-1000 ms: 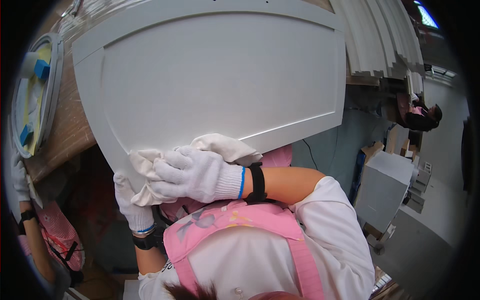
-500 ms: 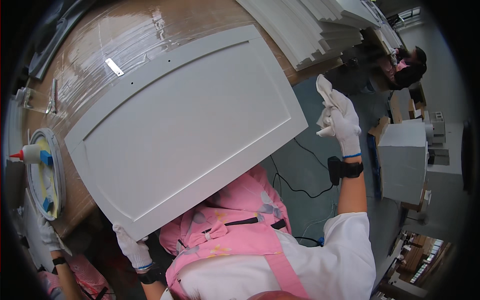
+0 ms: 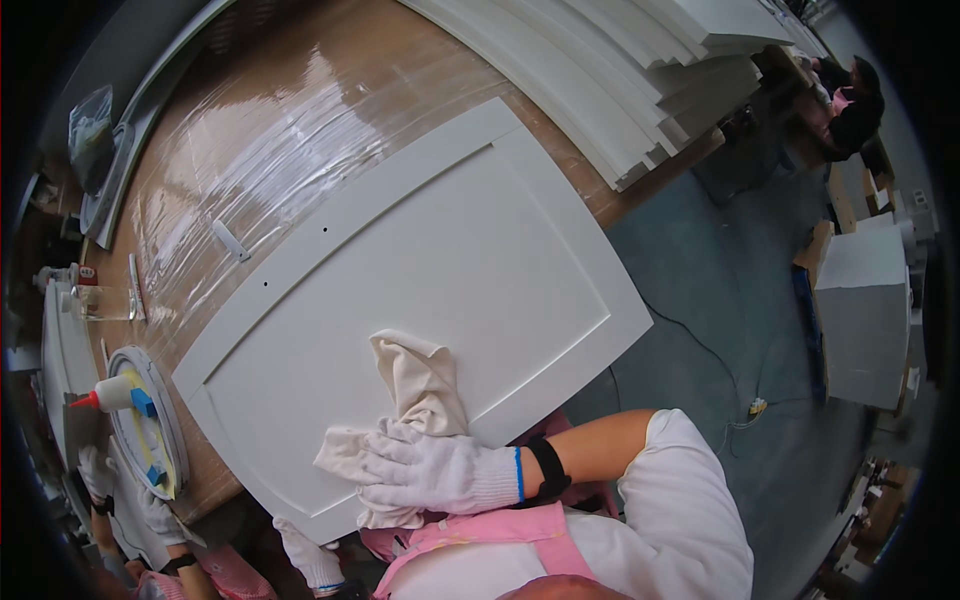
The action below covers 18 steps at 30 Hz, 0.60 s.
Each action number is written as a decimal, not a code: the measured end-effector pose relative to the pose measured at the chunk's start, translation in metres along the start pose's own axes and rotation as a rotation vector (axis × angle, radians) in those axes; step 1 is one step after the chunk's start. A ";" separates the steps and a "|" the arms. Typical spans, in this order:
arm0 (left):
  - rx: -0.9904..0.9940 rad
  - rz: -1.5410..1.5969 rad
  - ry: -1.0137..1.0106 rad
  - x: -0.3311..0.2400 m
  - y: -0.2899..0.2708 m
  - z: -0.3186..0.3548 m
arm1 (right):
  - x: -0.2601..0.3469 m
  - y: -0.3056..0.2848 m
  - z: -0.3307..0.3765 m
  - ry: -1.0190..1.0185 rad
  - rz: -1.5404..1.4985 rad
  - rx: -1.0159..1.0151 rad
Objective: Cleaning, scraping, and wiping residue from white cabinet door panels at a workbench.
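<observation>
A white cabinet door panel (image 3: 520,260) with a recessed middle and two small dark holes along its far edge lies on the film-covered table. My right hand (image 3: 440,472), in a white knit glove, presses a crumpled off-white cloth (image 3: 415,375) onto the panel's near part. Loose folds of the cloth spread out past the fingers. At the near left corner, my gloved left hand (image 3: 308,556) grips the panel's edge; some of its fingers are hidden.
A round lid (image 3: 180,440) at left bears a white glue bottle with a red tip (image 3: 105,394) and blue blocks (image 3: 143,402). A small metal plate (image 3: 230,240) lies beyond the panel. White boards (image 3: 600,90) are stacked at far right. Another person's gloved hands (image 3: 100,470) work at lower left.
My right hand has come down from the right, off the panel, and now presses the cloth onto it. The view has shifted; my left hand stays at the panel's corner.
</observation>
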<state>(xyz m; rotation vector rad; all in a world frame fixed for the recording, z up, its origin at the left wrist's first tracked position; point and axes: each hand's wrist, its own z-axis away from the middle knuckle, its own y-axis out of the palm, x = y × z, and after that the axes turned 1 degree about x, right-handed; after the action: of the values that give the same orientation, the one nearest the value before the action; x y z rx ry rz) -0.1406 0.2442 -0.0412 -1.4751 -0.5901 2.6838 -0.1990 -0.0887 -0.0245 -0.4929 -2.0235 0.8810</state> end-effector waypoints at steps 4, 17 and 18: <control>0.020 -0.019 0.006 0.000 0.001 0.000 | -0.015 -0.018 0.002 0.027 0.022 0.050; 0.031 0.053 -0.005 0.003 0.003 -0.008 | -0.179 -0.203 -0.007 1.115 0.725 0.032; -0.008 0.084 0.019 0.009 -0.013 -0.005 | -0.161 -0.201 -0.016 1.147 0.665 0.092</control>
<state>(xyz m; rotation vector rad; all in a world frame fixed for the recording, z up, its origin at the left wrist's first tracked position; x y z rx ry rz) -0.1438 0.2592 -0.0467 -1.5597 -0.5508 2.7298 -0.0990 -0.3173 0.0415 -1.2969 -0.7556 0.7641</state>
